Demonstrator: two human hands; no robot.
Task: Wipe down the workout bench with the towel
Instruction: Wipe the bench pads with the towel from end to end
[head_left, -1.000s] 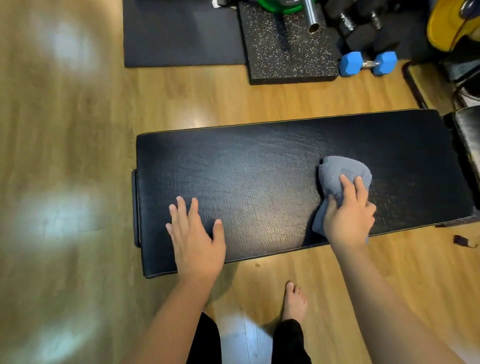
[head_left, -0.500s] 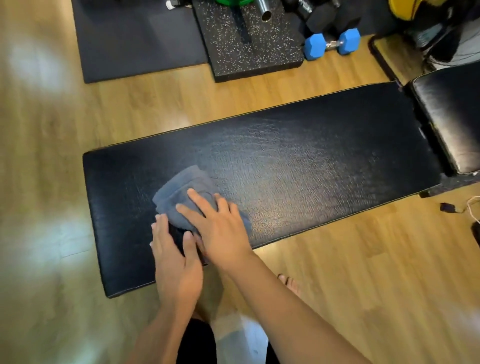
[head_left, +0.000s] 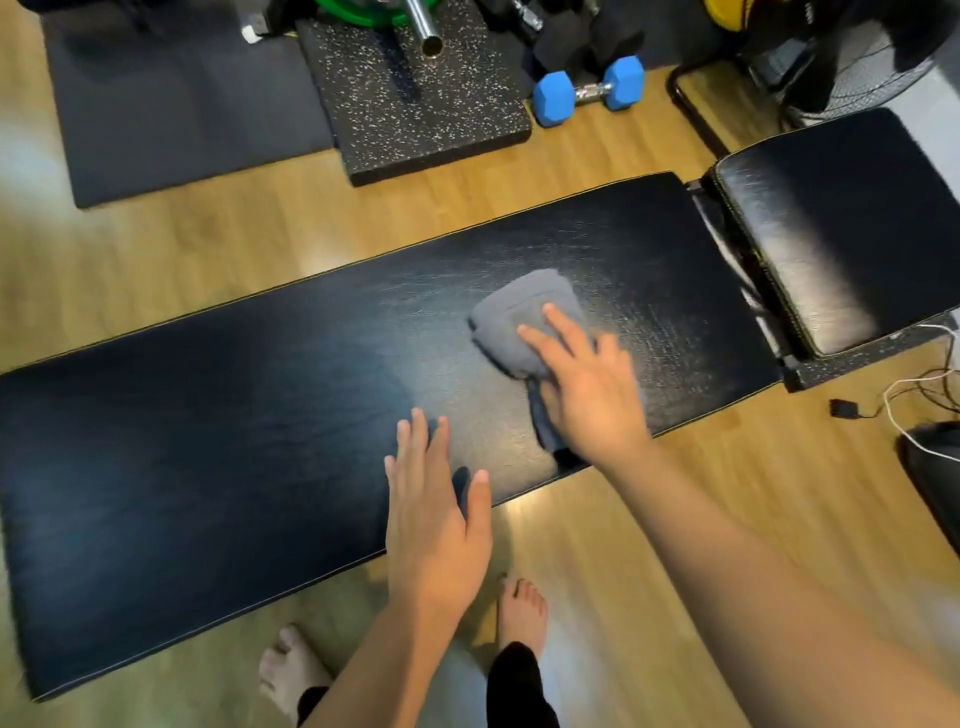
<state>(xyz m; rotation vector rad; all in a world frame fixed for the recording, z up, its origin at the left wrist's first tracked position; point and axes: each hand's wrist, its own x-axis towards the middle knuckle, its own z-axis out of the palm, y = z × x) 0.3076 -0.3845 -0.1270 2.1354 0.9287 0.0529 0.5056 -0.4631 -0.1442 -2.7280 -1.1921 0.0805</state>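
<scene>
Obs., head view. The crumpled grey cloth towel (head_left: 524, 319) is lying on the long black padded vinyl workout bench (head_left: 234, 415), right of frame centre and near the gap before the separate black seat pad (head_left: 841, 228) at upper right. The right hand (head_left: 592, 387) is pressing flat on the towel, fingers spread wide and palm down; it is pinning the cloth, not gripping it. The left hand (head_left: 434, 525) is resting open and flat on the bench's near edge, lower centre, holding nothing and just apart from the towel. Two bare feet are standing on the wooden floor (head_left: 649, 519) at the bottom of the frame.

Risks, as judgement:
- Towel is bunching under the palm; with only downward pressure, it may be slipping out or rolling up on a fast stroke, leaving streaks unwiped.
- A stroke running on rightward may be pushing the cloth into the gap at the seat pad, where it could snag.
- The far left end of the bench is looking dull and blurred; I cannot tell whether it is clean.

Change versus half a second ago: the towel and right hand are now sitting right of centre, having swept from beside the left hand at the left-hand part of the bench. The left hand is staying braced on the near edge.
</scene>
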